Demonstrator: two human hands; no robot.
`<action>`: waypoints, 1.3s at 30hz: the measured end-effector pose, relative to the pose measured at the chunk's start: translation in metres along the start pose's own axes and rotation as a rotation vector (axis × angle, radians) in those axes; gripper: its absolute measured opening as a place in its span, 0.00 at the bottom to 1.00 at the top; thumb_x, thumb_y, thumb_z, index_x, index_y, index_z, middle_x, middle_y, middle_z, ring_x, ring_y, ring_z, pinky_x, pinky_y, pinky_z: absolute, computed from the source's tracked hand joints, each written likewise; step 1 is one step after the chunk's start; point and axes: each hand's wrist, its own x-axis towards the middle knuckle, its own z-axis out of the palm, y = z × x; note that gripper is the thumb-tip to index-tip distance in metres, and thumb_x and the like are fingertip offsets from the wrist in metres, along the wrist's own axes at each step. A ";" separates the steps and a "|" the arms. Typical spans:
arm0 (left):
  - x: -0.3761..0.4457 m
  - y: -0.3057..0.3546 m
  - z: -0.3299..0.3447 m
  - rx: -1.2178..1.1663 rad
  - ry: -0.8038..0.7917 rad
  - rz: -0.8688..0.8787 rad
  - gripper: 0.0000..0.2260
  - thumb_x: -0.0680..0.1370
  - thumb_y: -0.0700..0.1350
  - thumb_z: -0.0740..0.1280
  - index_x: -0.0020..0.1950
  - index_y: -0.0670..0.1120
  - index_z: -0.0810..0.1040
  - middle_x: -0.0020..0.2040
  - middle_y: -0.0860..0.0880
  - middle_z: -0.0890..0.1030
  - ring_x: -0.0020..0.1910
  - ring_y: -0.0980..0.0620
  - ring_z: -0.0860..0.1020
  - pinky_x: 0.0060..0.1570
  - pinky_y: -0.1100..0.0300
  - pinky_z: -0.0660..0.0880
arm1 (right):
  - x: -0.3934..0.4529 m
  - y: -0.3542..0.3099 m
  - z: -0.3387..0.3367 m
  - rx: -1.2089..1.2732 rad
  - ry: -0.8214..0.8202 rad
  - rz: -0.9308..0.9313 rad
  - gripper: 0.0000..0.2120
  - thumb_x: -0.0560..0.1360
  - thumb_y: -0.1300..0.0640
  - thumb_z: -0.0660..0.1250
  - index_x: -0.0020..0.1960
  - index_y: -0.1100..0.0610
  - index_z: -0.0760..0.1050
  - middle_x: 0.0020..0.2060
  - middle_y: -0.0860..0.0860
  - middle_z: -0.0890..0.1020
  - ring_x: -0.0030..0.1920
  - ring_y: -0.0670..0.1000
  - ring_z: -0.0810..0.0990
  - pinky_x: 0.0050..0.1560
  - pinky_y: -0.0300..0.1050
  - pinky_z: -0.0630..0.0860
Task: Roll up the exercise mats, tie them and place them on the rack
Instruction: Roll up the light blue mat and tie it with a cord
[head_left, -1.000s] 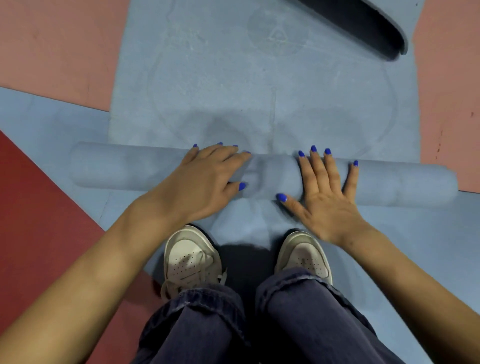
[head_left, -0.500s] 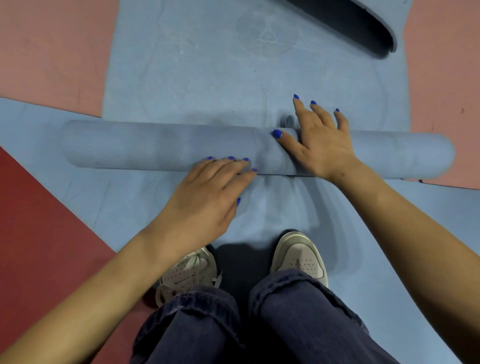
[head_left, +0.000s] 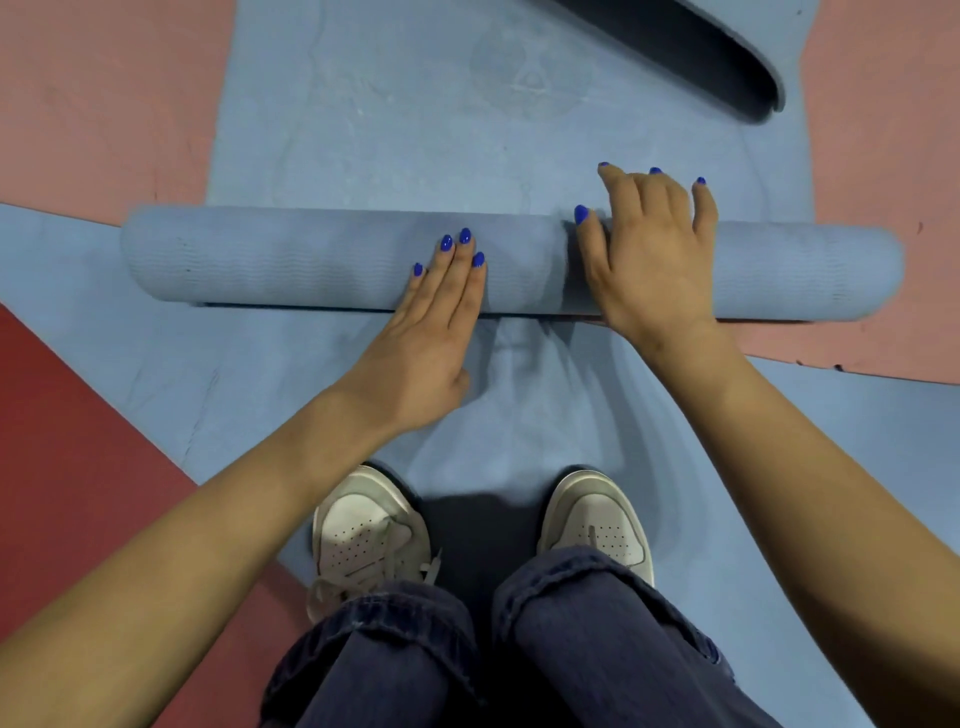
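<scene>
While the mat roll (head_left: 291, 260) lies crosswise, left hand (head_left: 426, 338) flat against it, right hand (head_left: 649, 260) draped over, fingers relaxed.

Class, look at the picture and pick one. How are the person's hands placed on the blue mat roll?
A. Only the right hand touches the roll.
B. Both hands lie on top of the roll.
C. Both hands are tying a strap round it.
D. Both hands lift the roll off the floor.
B: the left hand and the right hand both lie on the mat roll, which rests on the floor.
</scene>
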 end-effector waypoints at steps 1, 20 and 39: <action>0.003 -0.001 -0.001 0.011 -0.007 -0.002 0.41 0.72 0.34 0.64 0.75 0.37 0.38 0.74 0.44 0.35 0.74 0.47 0.35 0.72 0.55 0.32 | -0.004 0.001 0.000 0.020 0.023 -0.003 0.26 0.80 0.46 0.47 0.72 0.57 0.65 0.65 0.57 0.73 0.71 0.57 0.65 0.73 0.58 0.50; 0.094 -0.028 -0.048 0.260 -0.155 -0.095 0.58 0.66 0.51 0.78 0.77 0.38 0.37 0.78 0.39 0.40 0.77 0.42 0.38 0.74 0.50 0.37 | -0.009 -0.002 0.020 0.040 -0.082 -0.079 0.39 0.73 0.50 0.65 0.77 0.62 0.52 0.75 0.62 0.56 0.75 0.61 0.53 0.75 0.56 0.44; 0.100 -0.083 -0.066 0.317 0.045 -0.283 0.54 0.59 0.54 0.81 0.76 0.45 0.54 0.72 0.41 0.60 0.72 0.40 0.58 0.70 0.45 0.52 | 0.103 0.002 0.003 -0.254 -0.345 -0.181 0.49 0.59 0.35 0.75 0.69 0.61 0.61 0.64 0.58 0.70 0.66 0.63 0.66 0.70 0.67 0.54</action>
